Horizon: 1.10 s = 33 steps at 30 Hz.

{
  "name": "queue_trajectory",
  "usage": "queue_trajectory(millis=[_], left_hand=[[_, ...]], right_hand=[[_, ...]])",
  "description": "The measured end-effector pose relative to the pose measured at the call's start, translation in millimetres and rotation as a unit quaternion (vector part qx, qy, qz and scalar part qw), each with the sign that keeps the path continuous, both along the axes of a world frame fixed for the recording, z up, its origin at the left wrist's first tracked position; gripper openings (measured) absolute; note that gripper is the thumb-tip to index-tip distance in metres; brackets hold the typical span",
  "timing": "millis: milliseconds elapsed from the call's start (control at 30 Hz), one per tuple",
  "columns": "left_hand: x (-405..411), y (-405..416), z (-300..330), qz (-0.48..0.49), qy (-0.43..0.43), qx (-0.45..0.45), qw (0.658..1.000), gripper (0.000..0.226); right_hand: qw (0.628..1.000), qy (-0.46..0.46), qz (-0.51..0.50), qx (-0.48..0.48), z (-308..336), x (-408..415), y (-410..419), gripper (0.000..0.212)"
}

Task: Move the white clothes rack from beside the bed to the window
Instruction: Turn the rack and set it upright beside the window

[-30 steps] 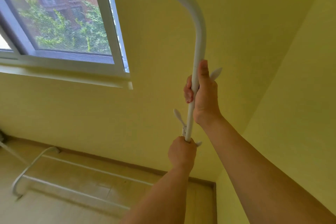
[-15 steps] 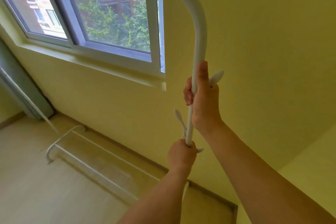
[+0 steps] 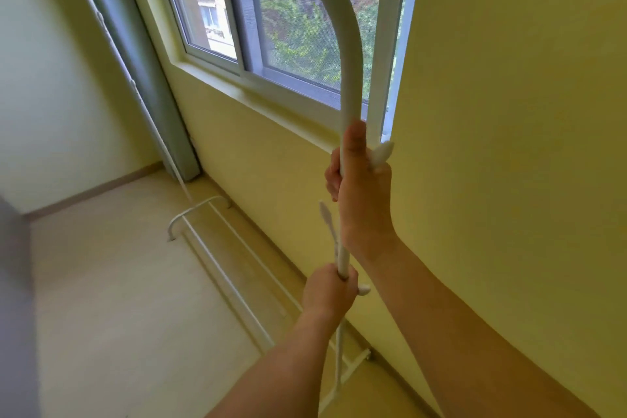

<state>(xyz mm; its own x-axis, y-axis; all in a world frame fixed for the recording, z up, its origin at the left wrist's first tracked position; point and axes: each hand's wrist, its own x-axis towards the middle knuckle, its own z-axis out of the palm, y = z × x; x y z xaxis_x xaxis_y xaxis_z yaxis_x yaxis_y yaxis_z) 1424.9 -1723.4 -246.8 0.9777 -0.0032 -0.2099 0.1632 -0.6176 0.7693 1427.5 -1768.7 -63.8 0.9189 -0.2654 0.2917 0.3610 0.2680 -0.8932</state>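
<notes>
The white clothes rack [image 3: 342, 54] stands along the yellow wall under the window [image 3: 298, 27]. Its top bar runs left across the glass and curves down into the near upright. My right hand [image 3: 364, 200] grips that upright just below the bend, thumb pointing up. My left hand [image 3: 327, 292] grips the same pole lower down, by small white side hooks. The rack's base rails [image 3: 220, 268] lie on the floor close to the wall, with the far foot curving down at the left.
A grey curtain [image 3: 135, 61] hangs in the left corner beside the window. Pale wood floor [image 3: 118, 316] spreads to the left of the rack. Yellow walls close the right side. A dark blurred edge [image 3: 13, 299] shows at far left.
The view has swung left: the window now sits behind the rack's top bar, and the curtain corner has come into sight. Both hands keep the same grip on the upright.
</notes>
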Motion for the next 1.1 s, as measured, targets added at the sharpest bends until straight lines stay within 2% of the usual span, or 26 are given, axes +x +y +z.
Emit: queue_trajectory(millis=[333,533,700,867,1000,1100], left_hand=[[44.8,41.9,-2.2,0.069,-0.015,0.007,0.997,0.028],[70.6,37.2,0.1,0.111,-0.004,-0.006,0.994,0.024],[93.9,31.9,4.8,0.145,0.006,0.002,0.989,0.026],[108.6,35.8,9.6,0.174,0.021,0.017,0.984,0.027],[117.6,40.0,10.6,0.173,0.026,0.03,0.984,0.02],[124.8,47.8,11.0,0.16,0.026,0.037,0.986,0.029]], right_hand=[[0.993,-0.002,0.12,0.018,-4.4,54.2,39.2,0.056],[0.99,-0.003,0.14,-0.006,-3.5,85.5,33.5,0.057],[0.987,0.003,0.159,0.003,-1.1,111.5,31.9,0.073],[0.982,-0.012,0.19,-0.003,-1.1,130.1,35.2,0.076],[0.977,-0.016,0.211,0.008,-3.5,142.1,39.2,0.083],[0.976,-0.032,0.217,0.008,-6.6,147.3,44.9,0.08]])
